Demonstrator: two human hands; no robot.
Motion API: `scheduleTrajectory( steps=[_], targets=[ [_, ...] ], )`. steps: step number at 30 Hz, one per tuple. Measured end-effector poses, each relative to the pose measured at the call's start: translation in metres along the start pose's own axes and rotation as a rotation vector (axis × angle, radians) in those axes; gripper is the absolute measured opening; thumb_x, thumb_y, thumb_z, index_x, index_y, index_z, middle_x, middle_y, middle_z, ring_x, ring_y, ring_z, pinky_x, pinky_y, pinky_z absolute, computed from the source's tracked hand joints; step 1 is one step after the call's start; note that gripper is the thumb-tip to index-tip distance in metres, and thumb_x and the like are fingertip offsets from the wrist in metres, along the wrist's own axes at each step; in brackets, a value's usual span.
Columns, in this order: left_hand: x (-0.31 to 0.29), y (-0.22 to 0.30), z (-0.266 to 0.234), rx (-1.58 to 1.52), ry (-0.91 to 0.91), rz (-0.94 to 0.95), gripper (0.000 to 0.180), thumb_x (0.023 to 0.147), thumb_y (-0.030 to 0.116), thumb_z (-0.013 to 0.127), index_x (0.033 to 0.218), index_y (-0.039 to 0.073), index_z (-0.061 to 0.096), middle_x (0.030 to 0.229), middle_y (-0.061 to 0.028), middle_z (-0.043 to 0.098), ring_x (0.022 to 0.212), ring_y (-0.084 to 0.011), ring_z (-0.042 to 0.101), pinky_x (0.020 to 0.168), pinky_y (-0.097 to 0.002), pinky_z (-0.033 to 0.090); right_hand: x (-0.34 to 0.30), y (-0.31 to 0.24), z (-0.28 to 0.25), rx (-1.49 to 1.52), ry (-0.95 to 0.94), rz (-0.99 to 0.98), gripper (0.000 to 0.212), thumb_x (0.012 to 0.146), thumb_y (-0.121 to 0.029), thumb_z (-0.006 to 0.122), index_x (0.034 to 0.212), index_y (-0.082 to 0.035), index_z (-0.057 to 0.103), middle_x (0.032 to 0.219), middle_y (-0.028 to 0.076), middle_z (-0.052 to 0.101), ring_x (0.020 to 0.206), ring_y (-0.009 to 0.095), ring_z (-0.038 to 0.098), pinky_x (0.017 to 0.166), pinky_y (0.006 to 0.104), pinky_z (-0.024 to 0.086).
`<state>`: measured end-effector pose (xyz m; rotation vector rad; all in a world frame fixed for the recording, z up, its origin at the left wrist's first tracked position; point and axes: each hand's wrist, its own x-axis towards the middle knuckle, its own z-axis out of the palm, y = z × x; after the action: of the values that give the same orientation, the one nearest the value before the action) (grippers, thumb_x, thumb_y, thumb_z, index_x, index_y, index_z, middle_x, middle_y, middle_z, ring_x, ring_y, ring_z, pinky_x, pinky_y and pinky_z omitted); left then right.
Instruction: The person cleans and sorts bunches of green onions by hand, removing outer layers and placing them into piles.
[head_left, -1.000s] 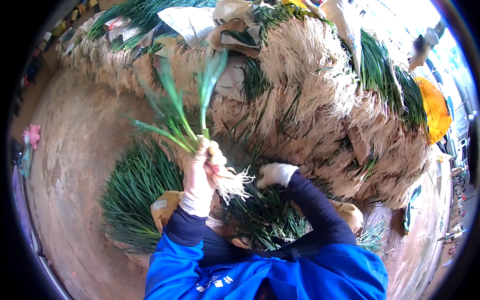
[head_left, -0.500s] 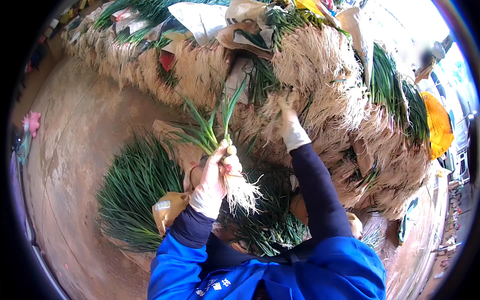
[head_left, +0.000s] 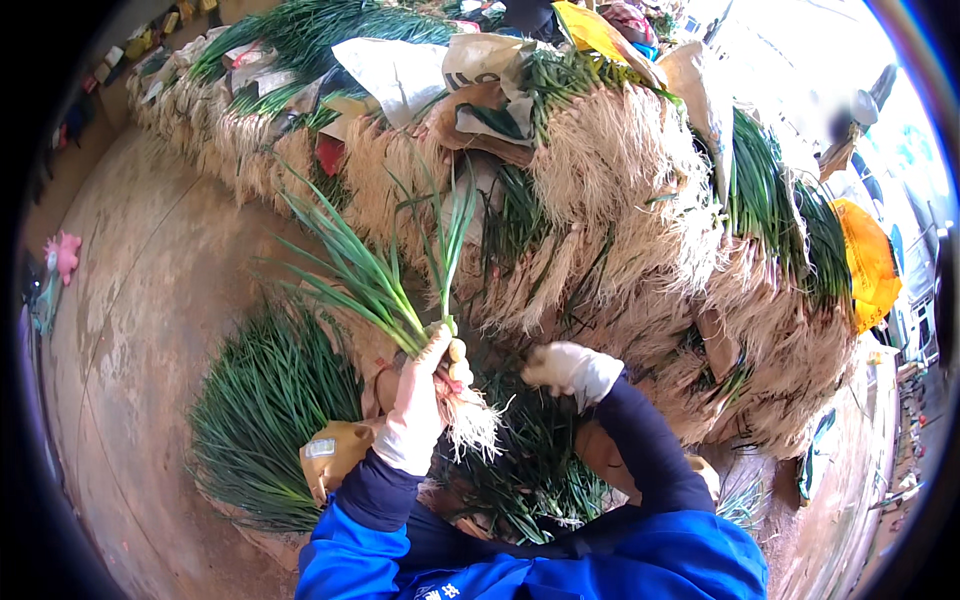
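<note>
In my gloved left hand (head_left: 432, 375) is a small bunch of green garlic (head_left: 385, 290), its leaves fanned up and to the left. Pale, stringy roots (head_left: 470, 420) hang below that fist. My right hand (head_left: 572, 370), also in a white glove, is a short way to the right with its fingers curled. What those fingers hold, if anything, I cannot make out. Ahead of both hands rises a large stacked heap of green garlic (head_left: 630, 190), its roots turned toward me.
A bushy pile of green garlic (head_left: 270, 410) lies on the floor at my left. Loose green leaves (head_left: 535, 460) lie between my arms. White sacking (head_left: 395, 75) and a yellow bag (head_left: 868, 265) rest on the heap. Brown concrete floor (head_left: 130, 330) spreads out at left.
My right hand has drawn back from the roots of the heap toward my body. My left hand has dropped slightly nearer to me, still gripping the bunch, whose leaves have spread more to the left.
</note>
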<state>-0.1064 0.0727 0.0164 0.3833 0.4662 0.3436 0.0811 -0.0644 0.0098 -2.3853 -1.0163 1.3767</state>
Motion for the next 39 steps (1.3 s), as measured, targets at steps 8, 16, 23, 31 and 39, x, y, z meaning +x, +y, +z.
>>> scheduleTrajectory(
  steps=[8, 16, 23, 31, 39],
  targets=[
    [0.003, -0.008, -0.012, -0.068, -0.093, -0.073, 0.014, 0.091, 0.028, 0.058, 0.098, 0.016, 0.058, 0.072, 0.0030, 0.056, 0.052, -0.0091, 0.047, 0.045, -0.0245, 0.038, 0.098, 0.015, -0.049, 0.035, 0.810, 0.150, 0.086, 0.082, -0.044, 0.059, 0.144, -0.001, 0.017, 0.112, 0.030, 0.058, 0.105, 0.039, 0.058, 0.090, 0.0407, 0.045],
    [0.001, -0.004, 0.008, -0.076, -0.024, -0.087, 0.016, 0.093, 0.026, 0.056, 0.087, 0.011, 0.054, 0.059, 0.0042, 0.045, 0.047, -0.0069, 0.041, 0.043, -0.0213, 0.034, 0.115, 0.012, -0.058, 0.650, 1.057, -0.150, 0.073, 0.080, -0.032, 0.065, 0.135, 0.004, 0.035, 0.118, 0.026, 0.056, 0.109, 0.035, 0.056, 0.090, 0.0379, 0.044],
    [0.015, -0.015, -0.002, -0.065, 0.050, -0.162, 0.021, 0.093, 0.033, 0.055, 0.082, 0.015, 0.055, 0.056, 0.0064, 0.043, 0.047, -0.0053, 0.040, 0.043, -0.0188, 0.032, 0.117, 0.102, 0.038, 0.742, 1.126, -0.340, 0.072, 0.085, -0.032, 0.065, 0.139, 0.001, 0.031, 0.114, 0.025, 0.059, 0.105, 0.034, 0.059, 0.087, 0.0340, 0.045],
    [0.012, -0.012, -0.024, -0.130, -0.059, -0.212, 0.014, 0.092, 0.024, 0.058, 0.097, 0.011, 0.059, 0.072, 0.0008, 0.057, 0.054, -0.0098, 0.048, 0.048, -0.0238, 0.039, 0.017, 0.020, 0.006, -0.265, 1.100, -0.017, 0.034, 0.086, -0.041, 0.057, 0.096, -0.009, 0.064, 0.067, 0.015, 0.064, 0.062, 0.030, 0.064, 0.058, 0.0367, 0.050],
    [0.006, -0.020, -0.010, 0.000, -0.015, -0.169, 0.013, 0.090, 0.025, 0.060, 0.091, 0.012, 0.058, 0.070, 0.0009, 0.057, 0.052, -0.0100, 0.049, 0.047, -0.0246, 0.040, 0.099, -0.008, -0.053, -0.250, 0.748, 0.277, 0.054, 0.090, -0.047, 0.048, 0.100, 0.004, 0.061, 0.090, 0.025, 0.065, 0.087, 0.036, 0.064, 0.075, 0.0395, 0.050]
  ],
)
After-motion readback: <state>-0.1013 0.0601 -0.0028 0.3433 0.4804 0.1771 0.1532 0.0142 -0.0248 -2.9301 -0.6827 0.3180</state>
